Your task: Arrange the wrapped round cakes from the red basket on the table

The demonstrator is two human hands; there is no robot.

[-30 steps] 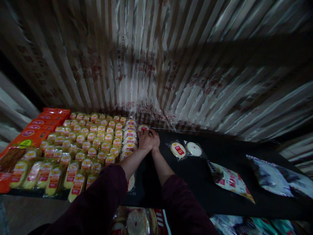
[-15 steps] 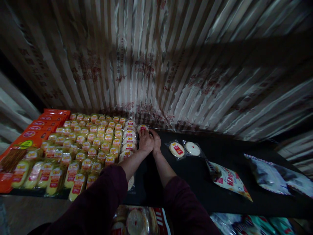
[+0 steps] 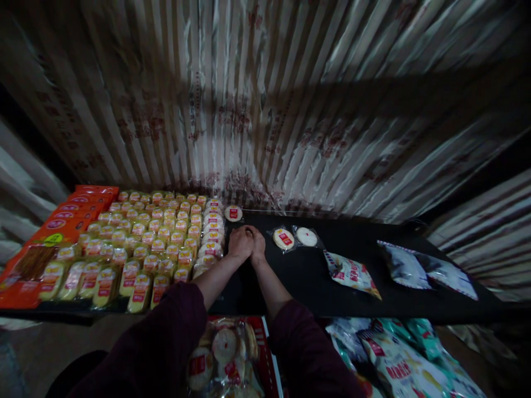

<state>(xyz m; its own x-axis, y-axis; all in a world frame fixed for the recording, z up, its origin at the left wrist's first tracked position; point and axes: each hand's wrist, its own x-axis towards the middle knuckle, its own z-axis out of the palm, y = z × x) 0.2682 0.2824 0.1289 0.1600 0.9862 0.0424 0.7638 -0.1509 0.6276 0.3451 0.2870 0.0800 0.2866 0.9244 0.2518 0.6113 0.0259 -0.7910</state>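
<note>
Close together over the black tabletop (image 3: 302, 284) are my left hand (image 3: 240, 242) and my right hand (image 3: 258, 244). Their fingers curl inward and downward, and whatever lies between or under them is hidden. Just beyond them, near the back edge, lies a round white cake in clear wrap with a red label (image 3: 233, 214), apart from both hands. To the left of my left hand runs an overlapping column of similar wrapped round cakes (image 3: 213, 226). Right of my right hand, a labelled round cake (image 3: 284, 239) and a plain-side-up round cake (image 3: 307, 236) lie flat.
Rows of yellow wrapped cakes (image 3: 155, 226) and orange packets (image 3: 62, 216) fill the left side. A white-and-red snack bag (image 3: 352, 272) and silvery bags (image 3: 404, 266) lie to the right. Below the front edge are a box of round cakes (image 3: 226, 345) and more bags (image 3: 398, 359). Striped sheeting hangs behind.
Both hands have drawn back from the round cake at the back, which now lies uncovered. My hands have come closer together. The view has shifted, showing more below the table's front edge.
</note>
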